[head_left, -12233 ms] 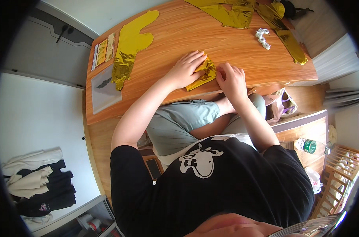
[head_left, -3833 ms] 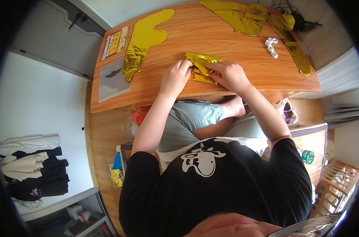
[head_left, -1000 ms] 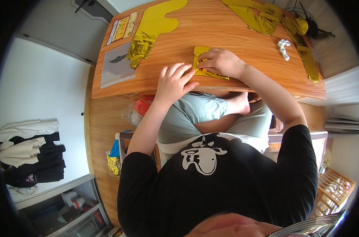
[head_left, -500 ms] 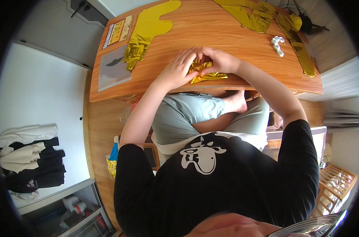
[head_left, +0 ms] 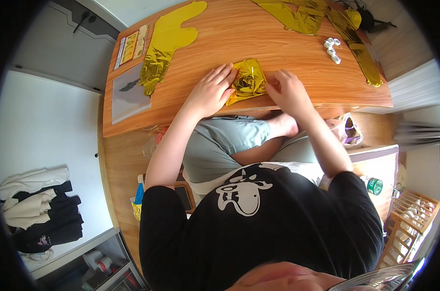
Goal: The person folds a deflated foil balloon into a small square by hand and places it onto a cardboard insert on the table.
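A folded gold foil (head_left: 249, 81) lies on the table (head_left: 278, 43) close to its near edge, about midway along it. The left hand (head_left: 211, 91) lies flat with fingers spread, its fingertips pressing the foil's left side. The right hand (head_left: 287, 89) sits at the foil's right edge, its fingers curled and touching the foil there; whether they pinch it cannot be told. Toward the far left corner lies a long gold balloon (head_left: 166, 43), flat and deflated, with a grey sheet (head_left: 128, 94) and a packet (head_left: 132, 44) beside it at the left edge. More gold foil pieces (head_left: 302, 14) spread along the far right, and a small white curl (head_left: 331, 48) lies near them.
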`<state>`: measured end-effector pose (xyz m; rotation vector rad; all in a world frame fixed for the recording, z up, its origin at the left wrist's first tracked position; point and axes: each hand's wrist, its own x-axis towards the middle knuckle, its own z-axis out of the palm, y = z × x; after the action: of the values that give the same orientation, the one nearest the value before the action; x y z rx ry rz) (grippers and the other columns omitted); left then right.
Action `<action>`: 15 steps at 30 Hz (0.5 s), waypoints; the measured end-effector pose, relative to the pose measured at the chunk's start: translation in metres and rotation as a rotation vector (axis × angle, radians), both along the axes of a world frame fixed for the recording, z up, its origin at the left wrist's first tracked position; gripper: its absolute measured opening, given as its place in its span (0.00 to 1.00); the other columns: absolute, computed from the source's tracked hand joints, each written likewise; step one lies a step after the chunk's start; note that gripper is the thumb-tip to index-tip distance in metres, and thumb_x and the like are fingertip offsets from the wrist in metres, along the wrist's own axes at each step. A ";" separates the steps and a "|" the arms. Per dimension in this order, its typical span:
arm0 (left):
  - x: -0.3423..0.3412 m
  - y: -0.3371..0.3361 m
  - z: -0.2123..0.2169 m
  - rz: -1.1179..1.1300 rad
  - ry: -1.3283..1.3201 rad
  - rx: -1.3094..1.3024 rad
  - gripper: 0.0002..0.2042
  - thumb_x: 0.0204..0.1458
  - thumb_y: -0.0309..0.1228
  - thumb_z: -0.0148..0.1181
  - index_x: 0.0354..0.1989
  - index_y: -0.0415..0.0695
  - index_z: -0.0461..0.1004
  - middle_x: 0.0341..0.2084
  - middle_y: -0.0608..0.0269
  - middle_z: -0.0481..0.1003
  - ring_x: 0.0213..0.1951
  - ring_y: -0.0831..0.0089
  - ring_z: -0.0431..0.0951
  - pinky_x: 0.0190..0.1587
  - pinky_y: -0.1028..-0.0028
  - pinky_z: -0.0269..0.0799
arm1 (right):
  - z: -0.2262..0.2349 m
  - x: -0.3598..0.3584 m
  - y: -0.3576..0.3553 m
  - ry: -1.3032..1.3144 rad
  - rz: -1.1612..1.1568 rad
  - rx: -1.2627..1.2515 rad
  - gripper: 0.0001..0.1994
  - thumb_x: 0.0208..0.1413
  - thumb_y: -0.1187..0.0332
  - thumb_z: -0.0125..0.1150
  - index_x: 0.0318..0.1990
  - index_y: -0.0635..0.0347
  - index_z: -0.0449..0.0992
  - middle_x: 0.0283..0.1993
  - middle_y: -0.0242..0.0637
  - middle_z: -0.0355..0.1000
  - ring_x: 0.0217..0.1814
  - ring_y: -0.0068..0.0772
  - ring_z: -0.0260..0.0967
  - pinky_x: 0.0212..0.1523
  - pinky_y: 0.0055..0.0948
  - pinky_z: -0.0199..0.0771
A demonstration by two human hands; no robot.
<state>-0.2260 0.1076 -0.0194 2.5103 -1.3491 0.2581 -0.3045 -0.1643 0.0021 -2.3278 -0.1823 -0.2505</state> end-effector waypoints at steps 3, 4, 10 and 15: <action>-0.002 -0.003 0.002 0.010 -0.018 0.016 0.24 0.67 0.41 0.51 0.66 0.37 0.69 0.71 0.49 0.63 0.73 0.53 0.60 0.73 0.55 0.56 | -0.007 -0.015 0.013 -0.239 -0.127 -0.149 0.09 0.53 0.70 0.68 0.41 0.62 0.80 0.36 0.44 0.77 0.42 0.49 0.74 0.47 0.45 0.75; -0.003 -0.004 0.004 0.025 -0.006 0.013 0.22 0.66 0.39 0.53 0.61 0.36 0.71 0.72 0.50 0.62 0.73 0.53 0.59 0.73 0.55 0.56 | -0.013 -0.014 0.016 -0.236 -0.132 -0.147 0.09 0.53 0.70 0.68 0.41 0.62 0.80 0.36 0.44 0.77 0.42 0.49 0.74 0.47 0.45 0.75; -0.008 -0.004 0.010 0.052 -0.019 0.009 0.21 0.63 0.38 0.58 0.59 0.37 0.74 0.69 0.52 0.65 0.70 0.54 0.63 0.72 0.53 0.59 | -0.025 -0.006 0.020 -0.193 -0.212 -0.189 0.08 0.55 0.70 0.66 0.41 0.60 0.81 0.37 0.41 0.76 0.45 0.48 0.73 0.48 0.43 0.74; -0.010 -0.007 0.015 0.059 -0.016 -0.036 0.23 0.62 0.39 0.59 0.62 0.40 0.73 0.66 0.53 0.68 0.67 0.54 0.66 0.70 0.55 0.62 | -0.023 -0.008 0.023 -0.402 -0.160 -0.272 0.06 0.55 0.73 0.64 0.40 0.58 0.80 0.39 0.37 0.76 0.46 0.45 0.74 0.51 0.40 0.74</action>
<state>-0.2365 0.1008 -0.0047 2.5265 -1.2664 0.3128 -0.3125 -0.1413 -0.0212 -2.5404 -0.2400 -0.8202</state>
